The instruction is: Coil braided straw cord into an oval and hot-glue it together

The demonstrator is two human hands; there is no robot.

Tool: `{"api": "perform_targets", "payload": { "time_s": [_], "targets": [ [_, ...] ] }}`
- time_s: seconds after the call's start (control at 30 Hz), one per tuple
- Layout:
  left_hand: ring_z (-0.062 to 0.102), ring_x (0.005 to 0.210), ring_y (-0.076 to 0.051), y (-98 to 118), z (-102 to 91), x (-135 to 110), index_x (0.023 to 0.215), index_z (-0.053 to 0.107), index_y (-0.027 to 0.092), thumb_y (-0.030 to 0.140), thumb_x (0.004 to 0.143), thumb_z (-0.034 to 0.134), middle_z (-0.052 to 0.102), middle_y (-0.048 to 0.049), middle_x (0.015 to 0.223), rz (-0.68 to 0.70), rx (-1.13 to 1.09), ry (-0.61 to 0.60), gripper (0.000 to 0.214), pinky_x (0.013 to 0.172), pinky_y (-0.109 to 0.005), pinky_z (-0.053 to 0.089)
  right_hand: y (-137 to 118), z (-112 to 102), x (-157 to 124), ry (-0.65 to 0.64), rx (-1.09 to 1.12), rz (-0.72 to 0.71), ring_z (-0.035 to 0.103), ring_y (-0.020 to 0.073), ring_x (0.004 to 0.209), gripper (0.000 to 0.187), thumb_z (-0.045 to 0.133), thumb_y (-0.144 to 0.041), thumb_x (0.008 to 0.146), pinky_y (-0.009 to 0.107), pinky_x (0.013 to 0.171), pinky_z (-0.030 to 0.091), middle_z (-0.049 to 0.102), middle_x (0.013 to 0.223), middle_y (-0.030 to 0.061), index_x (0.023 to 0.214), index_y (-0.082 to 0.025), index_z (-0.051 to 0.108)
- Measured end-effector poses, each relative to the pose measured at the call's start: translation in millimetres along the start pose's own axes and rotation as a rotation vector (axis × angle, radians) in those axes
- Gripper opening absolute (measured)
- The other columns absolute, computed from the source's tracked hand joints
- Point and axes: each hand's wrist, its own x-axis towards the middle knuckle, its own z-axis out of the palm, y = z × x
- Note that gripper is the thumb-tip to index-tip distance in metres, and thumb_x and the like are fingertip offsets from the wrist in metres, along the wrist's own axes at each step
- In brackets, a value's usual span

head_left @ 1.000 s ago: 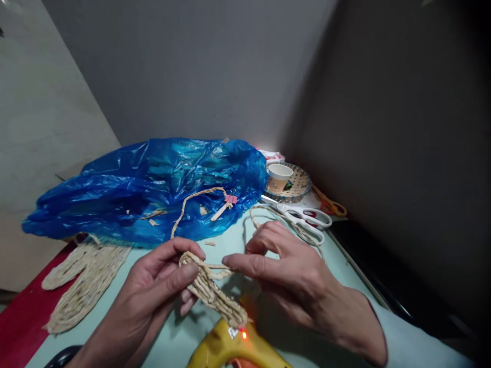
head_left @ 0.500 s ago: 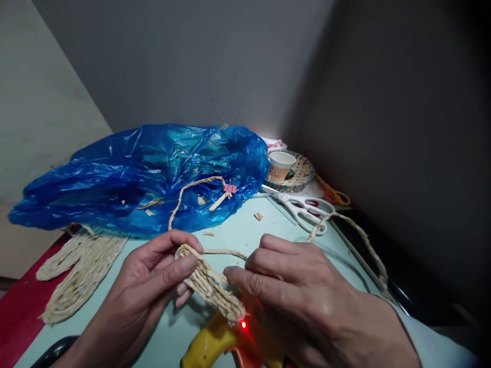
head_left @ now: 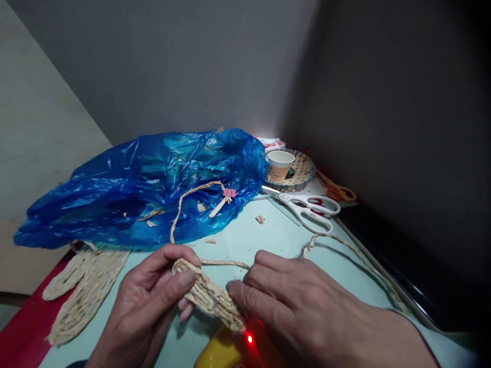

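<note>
While the left hand (head_left: 148, 294) is pinching a flat tan coiled-rope piece (head_left: 210, 294) in front of the shiny blue plastic bag (head_left: 153, 171), the right hand (head_left: 301, 301) is touching it; whether it's gripping, I cannot tell.

No text is legible; the cup (head_left: 277, 173) bears a tiny, unreadable print (head_left: 275, 176).

Braided piece (head_left: 212, 297) partly behind left hand (head_left: 148, 294)

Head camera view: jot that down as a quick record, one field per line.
Left hand: holds the coiled cord
Right hand: at the coil's right side; grip hidden
Blue plastic bag: crumpled, beyond the hands
Pink clip: on the bag
White scissors: on the table
Paper cup: upright on woven tray
</note>
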Motion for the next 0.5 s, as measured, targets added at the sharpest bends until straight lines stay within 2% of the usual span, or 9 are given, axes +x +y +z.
{"api": "perform_targets", "payload": {
  "time_s": [0.13, 0.27, 0.43, 0.5],
  "targets": [
    [0.049, 0.057, -0.011, 0, 1.1, -1, 0.075, 0.074, 0.026, 0.035, 0.067, 0.087, 0.06, 0.0011, 0.07, 0.096, 0.019, 0.023, 0.018, 0.05, -0.019, 0.045, 1, 4, -2, 0.013, 0.022, 0.01, 0.054, 0.0188, 0.077, 0.004, 0.068, -0.014, 0.091, 0.03, 0.057, 0.04, 0.067, 0.083, 0.0009, 0.092, -0.018, 0.066],
    [0.056, 0.066, -0.016, 0, -2.4, 2, 0.072, 0.073, 0.028, 0.033, 0.069, 0.087, 0.061, 0.0007, 0.07, 0.224, 0.075, -0.014, 0.014, 0.054, -0.022, 0.049, 3, 10, 0, 0.106, 0.029, -0.038, 0.046, 0.0165, 0.066, 0.014, 0.062, -0.007, 0.09, 0.031, 0.048, 0.032, 0.061, 0.073, 0.0008, 0.079, -0.016, 0.065],
    [0.058, 0.066, -0.017, 4, -4.5, 3, 0.074, 0.075, 0.031, 0.032, 0.074, 0.084, 0.062, 0.0016, 0.07, 0.37, 0.167, -0.046, 0.009, 0.057, -0.025, 0.052, 4, 30, 5, 0.5, -0.04, -0.103, 0.036, 0.0165, 0.056, 0.027, 0.05, 0.0, 0.084, 0.035, 0.043, 0.021, 0.05, 0.06, -0.0007, 0.068, -0.016, 0.064],
    [0.058, 0.066, -0.016, 5, -2.6, 3, 0.073, 0.075, 0.03, 0.034, 0.072, 0.085, 0.062, 0.0017, 0.069, 0.406, 0.172, -0.015, 0.011, 0.056, -0.025, 0.052, 3, 33, 6, 0.561, -0.034, -0.087, 0.036, 0.0167, 0.055, 0.028, 0.047, -0.002, 0.089, 0.035, 0.043, 0.021, 0.048, 0.059, -0.0009, 0.07, -0.017, 0.062]
  ]
}}
